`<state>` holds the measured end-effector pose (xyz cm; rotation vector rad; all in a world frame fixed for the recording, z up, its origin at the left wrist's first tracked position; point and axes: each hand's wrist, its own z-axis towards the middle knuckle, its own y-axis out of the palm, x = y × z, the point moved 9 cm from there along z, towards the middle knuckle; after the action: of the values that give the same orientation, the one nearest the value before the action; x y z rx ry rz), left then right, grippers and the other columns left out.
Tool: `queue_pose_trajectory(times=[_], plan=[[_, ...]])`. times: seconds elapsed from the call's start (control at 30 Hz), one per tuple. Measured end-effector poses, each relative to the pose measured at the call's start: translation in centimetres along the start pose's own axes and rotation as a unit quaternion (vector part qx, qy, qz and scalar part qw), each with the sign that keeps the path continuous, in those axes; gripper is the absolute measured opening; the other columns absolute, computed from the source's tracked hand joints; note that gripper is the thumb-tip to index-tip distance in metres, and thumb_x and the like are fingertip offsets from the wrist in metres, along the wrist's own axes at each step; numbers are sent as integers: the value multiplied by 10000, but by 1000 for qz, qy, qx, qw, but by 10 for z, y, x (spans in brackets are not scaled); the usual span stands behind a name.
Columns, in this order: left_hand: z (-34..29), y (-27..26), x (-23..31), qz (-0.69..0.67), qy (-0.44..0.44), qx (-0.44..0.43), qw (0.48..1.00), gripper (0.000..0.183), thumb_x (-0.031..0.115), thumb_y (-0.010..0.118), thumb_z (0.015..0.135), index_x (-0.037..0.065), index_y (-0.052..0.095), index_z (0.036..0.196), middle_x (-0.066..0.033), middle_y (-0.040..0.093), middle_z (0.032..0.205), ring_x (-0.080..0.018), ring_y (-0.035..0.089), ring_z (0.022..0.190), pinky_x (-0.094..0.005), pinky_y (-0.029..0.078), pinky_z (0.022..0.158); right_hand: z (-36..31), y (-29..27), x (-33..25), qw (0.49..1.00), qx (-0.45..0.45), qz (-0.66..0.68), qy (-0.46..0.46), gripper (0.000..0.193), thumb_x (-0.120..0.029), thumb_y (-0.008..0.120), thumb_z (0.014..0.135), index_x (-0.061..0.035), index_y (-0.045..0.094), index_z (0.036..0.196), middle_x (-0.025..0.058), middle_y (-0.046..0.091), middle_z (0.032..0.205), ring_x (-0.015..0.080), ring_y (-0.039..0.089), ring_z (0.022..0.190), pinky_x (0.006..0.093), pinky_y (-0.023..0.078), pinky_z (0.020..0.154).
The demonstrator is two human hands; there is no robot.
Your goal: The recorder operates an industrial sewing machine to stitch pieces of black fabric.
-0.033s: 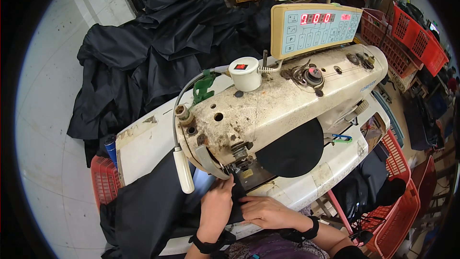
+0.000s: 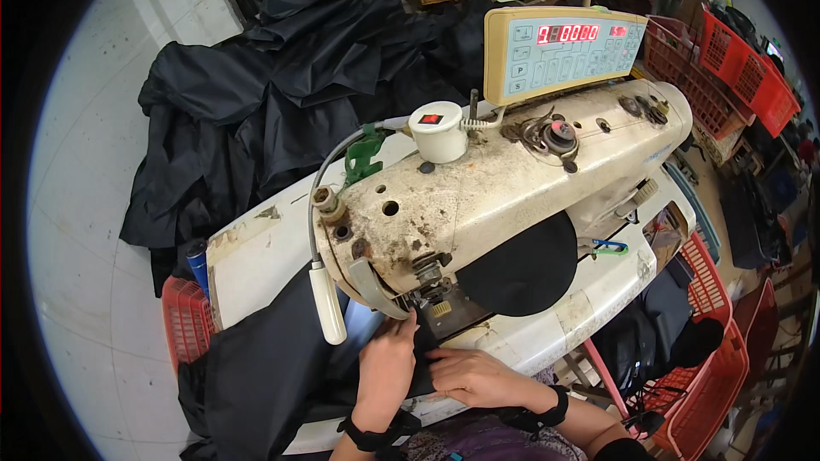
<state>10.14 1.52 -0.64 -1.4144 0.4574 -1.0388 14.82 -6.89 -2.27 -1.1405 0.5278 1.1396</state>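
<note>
A black fabric piece [image 2: 265, 358] lies over the front left of the sewing machine [image 2: 512, 179] bed and hangs past its edge. My left hand [image 2: 389, 363] is on this fabric, its index finger reaching up beside the needle area [image 2: 427, 290]; the fingers look closed on the cloth, partly hidden. To its right, my right hand [image 2: 483, 378] has bent fingers at the fabric's right edge, pinching it against the bed. A round-edged black piece [image 2: 521, 269] lies under the machine arm. Both wrists wear black bands.
A lit control panel [image 2: 564, 51] stands on the machine. A white-handled lever [image 2: 327, 303] hangs left of the needle. Behind is a large black fabric heap [image 2: 282, 77]. Small blue-green snips [image 2: 608, 247] lie on the bed. Red baskets [image 2: 752, 68] stand at the right.
The red digits on the control panel look different. My hands and the fabric have not visibly moved.
</note>
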Motion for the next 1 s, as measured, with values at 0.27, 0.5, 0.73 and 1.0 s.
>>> queue_pose_trajectory(times=[0.27,0.5,0.73,1.0], plan=[[2,-26,-46,-110,-75,62,989,213,128,664,905,35,628,1093,-216,660,976,-431,627,842,-463,506,676,-1,-8,-1,998,56,9,-18,226,-107,676,828,16,517,725,135,540,727,343,591,795,458,469,1034],[-7,-8,-94,-108,-48,-78,990,620,423,817,740,73,638,1220,-162,517,1408,-369,341,1398,-495,220,1106,0,-4,-4,1000,1,-1,-21,298,-189,719,821,3,540,680,132,563,713,327,601,789,440,468,1022],[-4,-22,-23,-22,112,-152,982,627,-32,648,684,86,605,1298,-93,499,1464,-325,479,1291,-460,281,1130,-6,-1,-8,999,1,1,-44,292,-209,735,850,-12,577,703,121,601,746,321,621,803,438,497,926],[1,-29,-15,-107,97,-87,986,408,-68,576,734,35,695,1111,-61,667,1142,-289,565,1110,-413,435,979,-8,15,6,997,-9,21,67,300,-261,718,873,-25,594,736,126,595,680,340,598,795,403,479,803]])
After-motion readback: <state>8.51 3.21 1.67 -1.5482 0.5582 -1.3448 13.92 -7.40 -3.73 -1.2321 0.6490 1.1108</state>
